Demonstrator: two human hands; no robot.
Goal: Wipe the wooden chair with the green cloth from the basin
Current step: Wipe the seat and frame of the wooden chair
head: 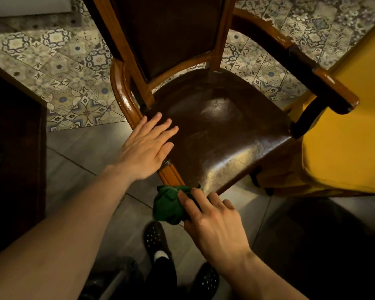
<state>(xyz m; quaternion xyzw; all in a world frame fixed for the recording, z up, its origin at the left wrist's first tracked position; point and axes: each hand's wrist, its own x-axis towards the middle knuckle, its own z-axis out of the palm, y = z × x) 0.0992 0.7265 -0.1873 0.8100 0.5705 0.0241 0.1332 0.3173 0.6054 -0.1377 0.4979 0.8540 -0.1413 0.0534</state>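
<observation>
Green cloth point(168, 204), bunched under the curled fingers of the right hand point(212, 224), pressed at the front corner of the wooden chair point(225, 126). Left hand point(146, 146) lies open and flat on the seat, grasping nothing, steadying it. Firm, overlapping strokes along the edge would probably clean best.

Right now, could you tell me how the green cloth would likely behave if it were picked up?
The green cloth is bunched in soft folds under the right hand, so it probably hangs floppy. It looks small and thin, likely light. Whether it is wet cannot be told.
</observation>
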